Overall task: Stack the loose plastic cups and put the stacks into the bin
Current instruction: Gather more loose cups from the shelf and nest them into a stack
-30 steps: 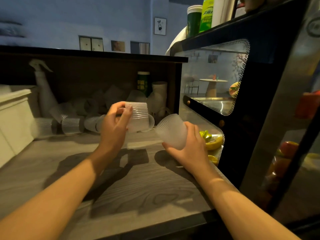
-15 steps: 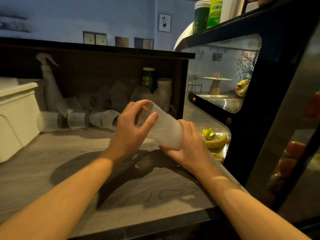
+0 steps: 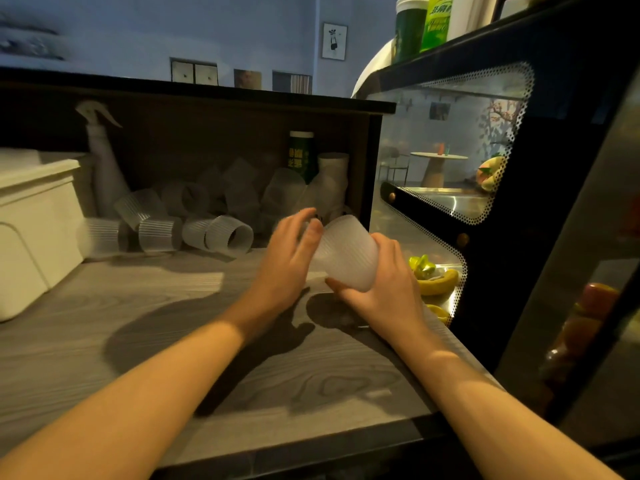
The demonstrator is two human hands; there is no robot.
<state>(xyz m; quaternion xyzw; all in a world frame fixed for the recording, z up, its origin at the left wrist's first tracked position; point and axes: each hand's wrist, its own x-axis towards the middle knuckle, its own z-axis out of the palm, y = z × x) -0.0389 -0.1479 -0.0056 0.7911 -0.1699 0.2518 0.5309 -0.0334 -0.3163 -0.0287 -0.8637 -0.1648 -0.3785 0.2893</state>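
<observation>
Between the two hands, above the grey wood-grain counter point(image 3: 173, 341), a ribbed translucent plastic cup point(image 3: 348, 256) lies tilted, its base toward the person; whether it is one cup or several nested cannot be told. The right hand point(image 3: 384, 289) grasps it from below, fingers and thumb curled round its lower end. The left hand point(image 3: 289, 258) is at the cup's mouth, motion-blurred, fingers spread and loosely extended, the thumb touching the rim; it grips nothing.

Beyond the left hand, loose cups point(image 3: 194, 220) lie heaped on their sides at the back of the counter, under a dark shelf. Farther left stands a white spray bottle point(image 3: 104, 168), then a cream bin point(image 3: 38, 230) at the counter's edge; its inside is out of sight. Behind the cups stands a green canister point(image 3: 302, 155). To the right of the right hand, a glass display case point(image 3: 450, 168) holds a banana point(image 3: 438, 282) and other fruit.
</observation>
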